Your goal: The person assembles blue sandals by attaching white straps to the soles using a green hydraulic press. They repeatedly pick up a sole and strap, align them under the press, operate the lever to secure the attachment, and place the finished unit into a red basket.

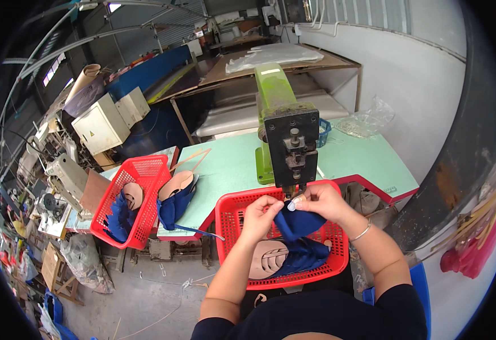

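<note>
Both forearms rise from the lower edge, elbows bent, over the red basket (225, 218) on the lap. Left hand (259, 215) and right hand (319, 201) each pinch the blue fabric piece (296, 222) at its upper edge, directly under the green press (285, 136) head at the tabletop's near edge. Judged light, soft and limp, the piece is best gripped at its edges.
</note>
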{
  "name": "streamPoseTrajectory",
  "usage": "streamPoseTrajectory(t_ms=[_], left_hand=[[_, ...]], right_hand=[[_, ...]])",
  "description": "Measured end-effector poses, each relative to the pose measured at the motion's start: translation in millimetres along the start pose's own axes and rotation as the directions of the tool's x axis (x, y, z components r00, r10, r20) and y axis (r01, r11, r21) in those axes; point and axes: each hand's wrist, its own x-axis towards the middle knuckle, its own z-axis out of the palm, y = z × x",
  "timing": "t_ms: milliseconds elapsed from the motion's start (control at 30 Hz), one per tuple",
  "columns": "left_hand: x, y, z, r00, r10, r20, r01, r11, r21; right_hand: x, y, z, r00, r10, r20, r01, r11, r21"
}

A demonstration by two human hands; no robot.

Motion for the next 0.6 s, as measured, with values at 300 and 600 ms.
streamPoseTrajectory(t_ms=[300, 600], left_hand=[[10.5, 19.7, -18.5, 0.994, 0.102, -0.026, -0.093, 0.965, 0.247], [0.2, 14.2, -8.7, 0.975, 0.159, 0.155, -0.196, 0.943, 0.27]], right_hand=[[-18.9, 21.4, 28.0, 0.999, 0.049, 0.004, -0.048, 0.965, 0.257], [-15.7, 20.8, 5.0, 0.995, 0.05, 0.09, -0.067, 0.98, 0.188]])
